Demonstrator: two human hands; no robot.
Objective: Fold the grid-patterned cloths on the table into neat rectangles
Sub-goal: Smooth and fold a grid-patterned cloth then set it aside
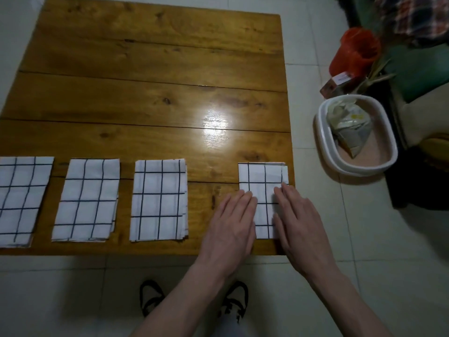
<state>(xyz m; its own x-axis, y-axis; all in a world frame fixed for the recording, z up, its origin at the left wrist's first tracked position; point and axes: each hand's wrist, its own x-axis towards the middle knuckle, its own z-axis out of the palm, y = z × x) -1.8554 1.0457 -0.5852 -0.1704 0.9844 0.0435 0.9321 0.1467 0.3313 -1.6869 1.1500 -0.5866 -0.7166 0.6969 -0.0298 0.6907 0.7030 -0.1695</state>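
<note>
- The wooden table (155,93) is the biggest thing here. It stretches far ahead of both hands and off to the left of them. It gives a hard, flat place to press cloth on.
- Three folded cloths lie in a row, left of the left hand. The far-left cloth (21,198) runs off the edge of the view. The second cloth (87,198) is next. The third cloth (159,199) is near the left hand. They look done, so I think they are set aside, out of the way.
- The fourth cloth (263,188) is right under both hands, near the table's right corner. It is already a small rectangle.
- The left hand (230,222) lies flat with straight fingers on the cloth's left edge. It holds nothing.
- The right hand (298,222) lies flat the same way on the right edge. It grips nothing either.
- I think the hands press down to smooth the fold and keep it flat.
</note>
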